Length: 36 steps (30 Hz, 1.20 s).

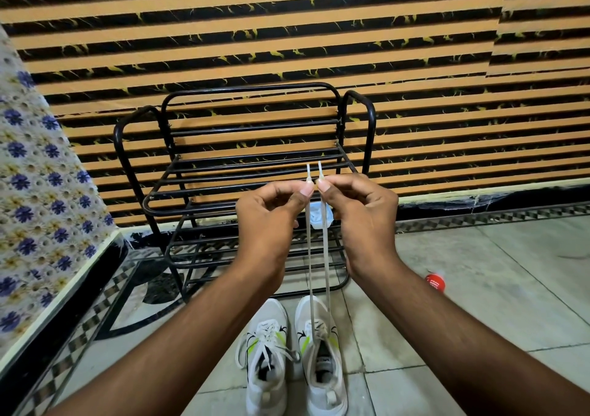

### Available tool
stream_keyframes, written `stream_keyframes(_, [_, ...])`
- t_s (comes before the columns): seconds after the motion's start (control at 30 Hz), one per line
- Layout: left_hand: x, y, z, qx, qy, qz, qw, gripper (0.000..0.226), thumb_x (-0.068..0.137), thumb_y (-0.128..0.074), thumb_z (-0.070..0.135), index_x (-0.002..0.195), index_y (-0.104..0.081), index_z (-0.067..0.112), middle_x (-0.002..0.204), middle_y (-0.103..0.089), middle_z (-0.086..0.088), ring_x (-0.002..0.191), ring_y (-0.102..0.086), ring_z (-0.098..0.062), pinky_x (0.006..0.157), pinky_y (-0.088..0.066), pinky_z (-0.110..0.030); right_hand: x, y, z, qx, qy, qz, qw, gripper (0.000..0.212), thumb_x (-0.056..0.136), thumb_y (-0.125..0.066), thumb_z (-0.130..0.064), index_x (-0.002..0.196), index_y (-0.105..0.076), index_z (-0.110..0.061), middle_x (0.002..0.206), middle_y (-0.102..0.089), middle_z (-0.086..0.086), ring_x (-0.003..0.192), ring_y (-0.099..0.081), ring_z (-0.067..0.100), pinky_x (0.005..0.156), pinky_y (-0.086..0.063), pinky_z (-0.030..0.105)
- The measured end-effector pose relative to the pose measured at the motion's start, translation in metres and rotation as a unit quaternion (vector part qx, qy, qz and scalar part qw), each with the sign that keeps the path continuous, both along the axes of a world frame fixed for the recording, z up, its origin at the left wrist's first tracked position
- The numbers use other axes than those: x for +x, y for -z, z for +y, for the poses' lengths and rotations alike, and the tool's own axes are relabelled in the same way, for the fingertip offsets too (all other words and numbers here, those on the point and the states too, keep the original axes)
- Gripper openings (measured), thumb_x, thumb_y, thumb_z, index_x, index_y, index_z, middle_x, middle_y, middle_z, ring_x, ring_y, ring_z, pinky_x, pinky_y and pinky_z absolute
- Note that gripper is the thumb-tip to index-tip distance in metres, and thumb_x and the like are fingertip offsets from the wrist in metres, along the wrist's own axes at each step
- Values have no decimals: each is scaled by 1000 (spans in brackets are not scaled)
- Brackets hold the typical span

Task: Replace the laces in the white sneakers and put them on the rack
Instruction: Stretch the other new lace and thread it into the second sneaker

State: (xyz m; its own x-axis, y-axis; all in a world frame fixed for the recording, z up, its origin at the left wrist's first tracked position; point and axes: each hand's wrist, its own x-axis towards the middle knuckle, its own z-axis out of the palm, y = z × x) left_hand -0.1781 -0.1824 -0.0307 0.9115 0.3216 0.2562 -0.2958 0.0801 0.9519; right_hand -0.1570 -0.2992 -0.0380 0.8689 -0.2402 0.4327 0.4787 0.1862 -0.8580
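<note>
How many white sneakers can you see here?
2. The left sneaker and the right sneaker stand side by side on the floor before the rack. None shows on its shelves, though the hands hide a part.

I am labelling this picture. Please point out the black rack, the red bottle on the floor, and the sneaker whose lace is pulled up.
black rack [153, 200]: head view, front bar of top shelf.
red bottle [435, 282]: head view, red label.
right sneaker [325, 393]: head view, heel part.

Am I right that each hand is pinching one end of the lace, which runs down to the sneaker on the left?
Not quite: the head view shows the left hand and right hand each pinching an end of the lace, but it runs down to the right sneaker.
</note>
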Motion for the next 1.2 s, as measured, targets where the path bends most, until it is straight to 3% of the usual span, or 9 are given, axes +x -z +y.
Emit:
stream_keyframes(0.27, [12,17,3,27,13,-20,999,8,98,-69,17,98,-71,10,85,-73,-2,76,-68,-7,62,-51,-16,7,16,-11,-27,-15,16,999,4,94,-69,-8,94,-73,-7,83,-72,11,74,-71,27,68,-61,36])
stream_keyframes(0.5, [27,69,16,46,43,84,994,6,102,-64,15,100,-66,11,66,-59,2,53,-43,-10,48,-36,-25,25,82,-27,-167,33,55,984,11,91,-70,-8,86,-75,-16,79,-73,-1,72,-64,6,66,-50,21])
stream_keyframes(0.6, [36,112,25,66,45,183,980,8,106,-56,9,105,-63,12,70,-63,1,54,-41,-12,45,-32,-23,33,130,-34,-266,44,109,957,15,87,-72,-9,85,-73,-24,78,-71,-10,75,-66,3,69,-52,25])
stream_keyframes(0.7, [38,157,31,88,55,268,958,20,104,-49,1,110,-63,14,82,-68,-4,57,-42,-14,46,-32,-21,32,178,-40,-346,12,149,926,23,85,-70,-4,92,-72,-25,87,-68,-13,82,-62,-2,75,-44,11])
stream_keyframes(0.8, [36,206,36,203,81,276,936,30,102,-49,-2,105,-66,22,87,-74,-3,69,-59,-26,55,-44,-26,36,224,-44,-457,-47,196,867,33,82,-66,0,103,-73,-24,93,-55,-13,95,-58,9,83,-37,13])
stream_keyframes(0.87, [32,230,40,319,134,267,899,33,97,-54,-4,103,-71,24,100,-75,1,94,-70,-26,73,-52,-27,38,251,-45,-541,-96,227,804,40,79,-61,-6,109,-71,-30,96,-49,-4,99,-58,21,83,-37,20])
stream_keyframes(1.0, [28,250,41,570,225,188,768,54,80,-47,15,131,-66,21,131,-65,-4,125,-55,-24,102,-38,-29,40,287,-41,-639,-135,261,711,43,81,-44,-29,118,-62,-39,112,-47,0,117,-46,28,95,-40,35])
stream_keyframes(1.1, [27,259,37,711,247,161,638,42,84,-49,23,124,-62,25,126,-65,-2,118,-51,-33,96,-42,-37,34,285,-38,-680,-87,261,679,24,92,-54,-32,114,-64,-32,123,-41,-2,121,-37,25,99,-38,44])
stream_keyframes(1.2, [25,255,31,730,249,194,606,16,85,-58,15,97,-63,23,111,-68,-6,111,-50,-35,87,-46,-42,37,286,-41,-690,-69,242,678,19,92,-57,-39,107,-66,-31,125,-44,-7,122,-38,21,93,-32,42])
